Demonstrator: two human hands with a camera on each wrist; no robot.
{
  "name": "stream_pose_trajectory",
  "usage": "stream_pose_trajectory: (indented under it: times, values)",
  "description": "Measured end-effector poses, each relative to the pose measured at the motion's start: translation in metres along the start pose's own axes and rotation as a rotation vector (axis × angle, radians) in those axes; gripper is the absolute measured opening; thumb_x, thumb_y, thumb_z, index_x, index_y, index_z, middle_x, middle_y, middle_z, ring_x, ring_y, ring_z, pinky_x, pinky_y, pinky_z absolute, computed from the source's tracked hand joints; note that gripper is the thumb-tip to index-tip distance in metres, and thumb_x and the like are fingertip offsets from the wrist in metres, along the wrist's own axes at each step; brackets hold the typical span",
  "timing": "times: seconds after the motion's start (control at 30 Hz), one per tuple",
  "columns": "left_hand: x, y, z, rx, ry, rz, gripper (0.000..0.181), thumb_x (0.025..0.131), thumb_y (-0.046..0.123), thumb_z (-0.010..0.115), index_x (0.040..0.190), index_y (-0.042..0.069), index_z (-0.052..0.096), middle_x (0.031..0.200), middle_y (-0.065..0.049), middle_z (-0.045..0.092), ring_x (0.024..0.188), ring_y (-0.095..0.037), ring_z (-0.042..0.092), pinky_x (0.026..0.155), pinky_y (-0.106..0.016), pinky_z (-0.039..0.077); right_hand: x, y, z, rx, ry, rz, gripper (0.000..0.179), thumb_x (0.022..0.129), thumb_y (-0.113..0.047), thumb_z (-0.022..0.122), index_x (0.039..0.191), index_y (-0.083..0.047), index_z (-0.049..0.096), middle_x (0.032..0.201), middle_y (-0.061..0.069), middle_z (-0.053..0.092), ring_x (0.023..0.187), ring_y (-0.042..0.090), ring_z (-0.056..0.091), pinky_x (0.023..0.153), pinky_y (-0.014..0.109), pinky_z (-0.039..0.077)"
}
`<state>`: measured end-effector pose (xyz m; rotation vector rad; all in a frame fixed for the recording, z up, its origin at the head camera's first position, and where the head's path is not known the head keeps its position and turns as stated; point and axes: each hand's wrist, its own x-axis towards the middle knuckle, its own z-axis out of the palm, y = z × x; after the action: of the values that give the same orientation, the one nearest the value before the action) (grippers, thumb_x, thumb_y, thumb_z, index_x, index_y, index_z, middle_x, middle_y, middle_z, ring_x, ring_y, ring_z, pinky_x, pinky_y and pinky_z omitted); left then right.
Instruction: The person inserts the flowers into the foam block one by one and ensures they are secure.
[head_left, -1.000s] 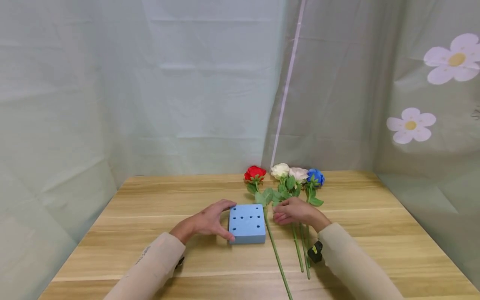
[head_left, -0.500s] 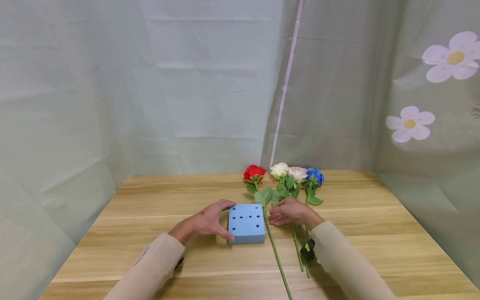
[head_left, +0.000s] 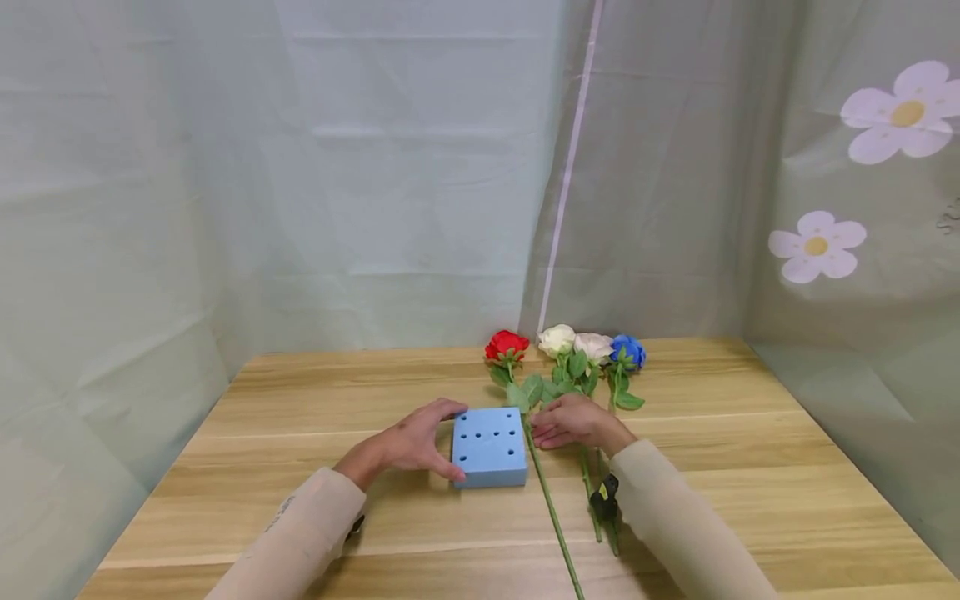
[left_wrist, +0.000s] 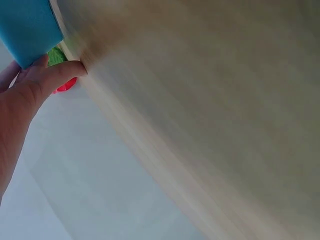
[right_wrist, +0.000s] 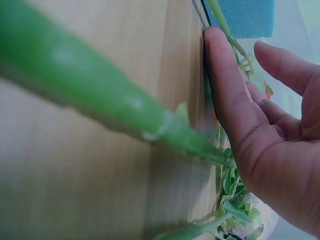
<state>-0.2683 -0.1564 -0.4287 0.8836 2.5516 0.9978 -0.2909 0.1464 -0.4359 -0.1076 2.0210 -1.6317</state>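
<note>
Over the table [head_left: 750, 450], left hand [head_left: 417, 439] with blue block [head_left: 487, 446] in grip, right hand [head_left: 574, 422] slack-fingered beside rose stem [head_left: 551, 502]

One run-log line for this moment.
left hand: holds blue block | right hand: near red rose stem, holding nothing | roses: lying on table

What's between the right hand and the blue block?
In the head view, the green stem of the red rose lies between the right hand and the blue block.
</note>
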Motion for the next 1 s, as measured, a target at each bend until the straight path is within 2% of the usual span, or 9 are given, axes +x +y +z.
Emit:
stream_pose_trajectory:
  times: [0.3,0.53,0.77,1.0]
  values:
    - [-0.003,0.000,-0.001,-0.006,0.012,-0.028,0.102,0.070,0.042,0.091,0.147,-0.001,0.038,0.144,-0.013,0.043,0.132,-0.030,0.043,0.111,-0.053,0.035,0.001,-0.003,0.006,-0.068,0.030,-0.013,0.025,0.095,-0.003,0.064,0.108,0.017,0.066,0.080,0.012,0.070,0.067,0.014,0.068,0.069,0.030,0.059]
    - [-0.003,0.000,0.000,-0.008,0.017,-0.019,0.101,0.070,0.039,0.091,0.146,-0.001,0.038,0.144,-0.014,0.043,0.133,-0.031,0.043,0.111,-0.052,0.035,0.004,-0.004,0.011,-0.093,0.094,0.023,0.020,0.088,-0.001,0.071,0.102,0.013,0.070,0.073,0.010,0.070,0.061,0.014,0.067,0.063,0.028,0.059]
    - [-0.003,-0.001,0.001,-0.015,0.019,-0.013,0.101,0.069,0.038,0.092,0.146,-0.001,0.038,0.144,-0.014,0.043,0.133,-0.031,0.043,0.111,-0.051,0.035,0.002,-0.003,0.010,-0.060,0.103,-0.004,0.017,0.089,0.003,0.069,0.102,0.014,0.069,0.072,0.008,0.068,0.060,0.012,0.065,0.062,0.026,0.058]
    - [-0.004,-0.005,0.001,-0.040,0.028,-0.004,0.105,0.069,0.038,0.092,0.148,-0.002,0.036,0.146,-0.016,0.042,0.135,-0.033,0.041,0.111,-0.052,0.034,-0.010,-0.016,0.004,-0.090,0.119,-0.046,0.021,0.090,0.001,0.069,0.106,0.015,0.069,0.079,0.011,0.070,0.064,0.012,0.066,0.065,0.028,0.059]
